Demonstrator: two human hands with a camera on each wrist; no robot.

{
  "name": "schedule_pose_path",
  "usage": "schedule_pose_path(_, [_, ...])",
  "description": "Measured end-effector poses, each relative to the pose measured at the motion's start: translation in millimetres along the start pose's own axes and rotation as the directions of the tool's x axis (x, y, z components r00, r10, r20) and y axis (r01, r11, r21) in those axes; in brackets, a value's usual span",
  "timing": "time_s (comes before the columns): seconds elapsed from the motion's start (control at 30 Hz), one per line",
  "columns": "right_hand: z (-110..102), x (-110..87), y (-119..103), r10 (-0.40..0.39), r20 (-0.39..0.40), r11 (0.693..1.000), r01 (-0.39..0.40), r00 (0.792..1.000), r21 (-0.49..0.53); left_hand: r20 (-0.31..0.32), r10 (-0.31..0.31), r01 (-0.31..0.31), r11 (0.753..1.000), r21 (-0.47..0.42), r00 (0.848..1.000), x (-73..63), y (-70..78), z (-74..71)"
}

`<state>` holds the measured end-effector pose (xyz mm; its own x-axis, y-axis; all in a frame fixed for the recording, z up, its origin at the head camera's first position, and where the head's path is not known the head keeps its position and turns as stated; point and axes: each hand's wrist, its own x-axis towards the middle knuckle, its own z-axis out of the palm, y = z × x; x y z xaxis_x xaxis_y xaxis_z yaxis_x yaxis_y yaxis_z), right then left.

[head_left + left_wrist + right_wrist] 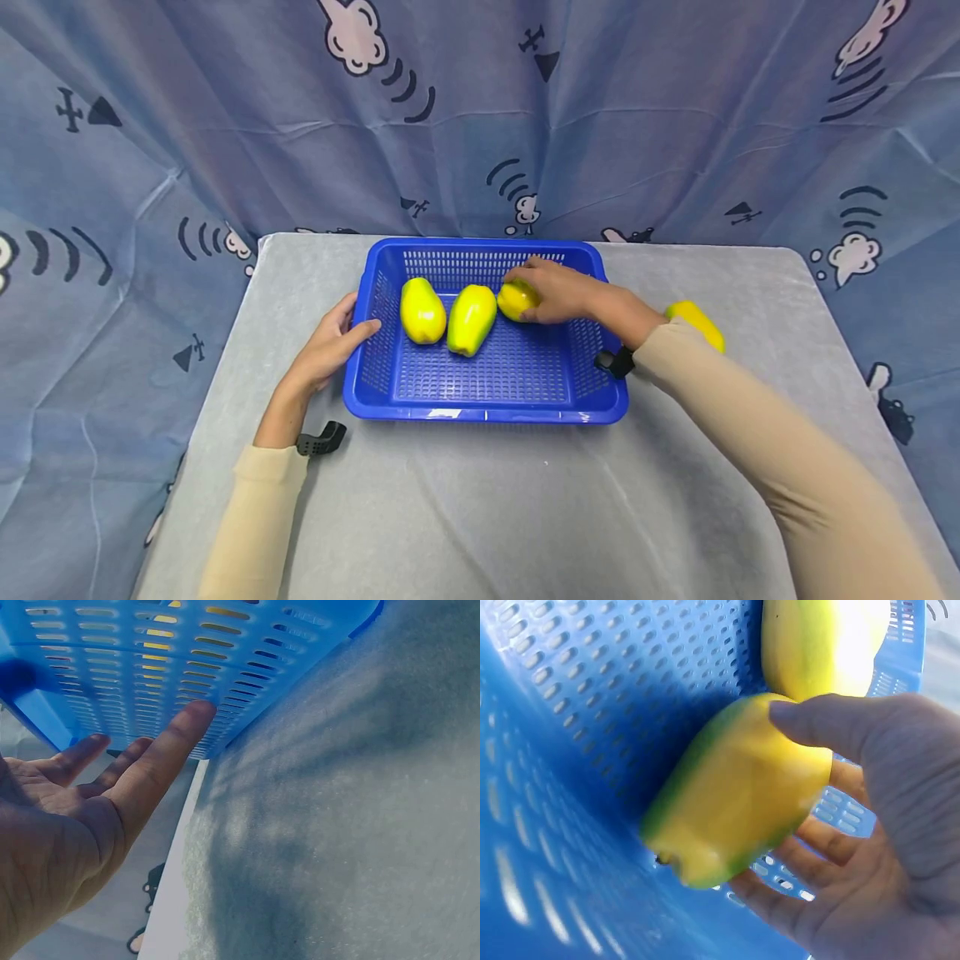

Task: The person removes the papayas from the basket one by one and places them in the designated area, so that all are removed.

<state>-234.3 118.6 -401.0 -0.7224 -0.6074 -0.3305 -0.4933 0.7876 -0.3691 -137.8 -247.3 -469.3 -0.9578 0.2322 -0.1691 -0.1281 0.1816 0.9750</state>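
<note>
A blue plastic basket (480, 412) with slotted walls stands on the table. Its left side is held by my left hand (326, 346), thumb over the rim and fingers along the outer wall (150, 667). Inside the basket, my right hand (558, 292) grips a yellow-green papaya (735, 795) near the back right, thumb on one side and fingers on the other. Left of it lie two more papayas, a middle one (472, 321) and a left one (423, 312). The right hand covers part of the gripped papaya in the head view.
Another yellow papaya (697, 323) lies on the table right of the basket, partly hidden by the right sleeve (757, 425). A grey-white cloth (480, 517) covers the table. Behind hangs a blue patterned curtain (480, 125).
</note>
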Motion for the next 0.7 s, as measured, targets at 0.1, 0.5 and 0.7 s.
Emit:
schedule_pose_path(0.1, [0.4,2.0,-1.9,-0.01,0.04,1.0,0.01,0.999,-0.005,-0.002,0.0,0.0,1.0,0.0,1.0,0.3,-0.1,-0.1])
schedule_pose_path(0.5, [2.8,1.6,-11.3,0.041,0.108,0.999,-0.038,0.993,-0.027,-0.001,0.005,-0.005,1.0,-0.002,1.0,-0.1,-2.0,-1.6])
schedule_pose_path(0.7, [0.3,-4.7,-12.8,0.055,0.047,0.996,-0.051,0.997,-0.079,-0.014,0.008,-0.008,1.0,-0.002,1.0,1.5,-3.9,-0.6])
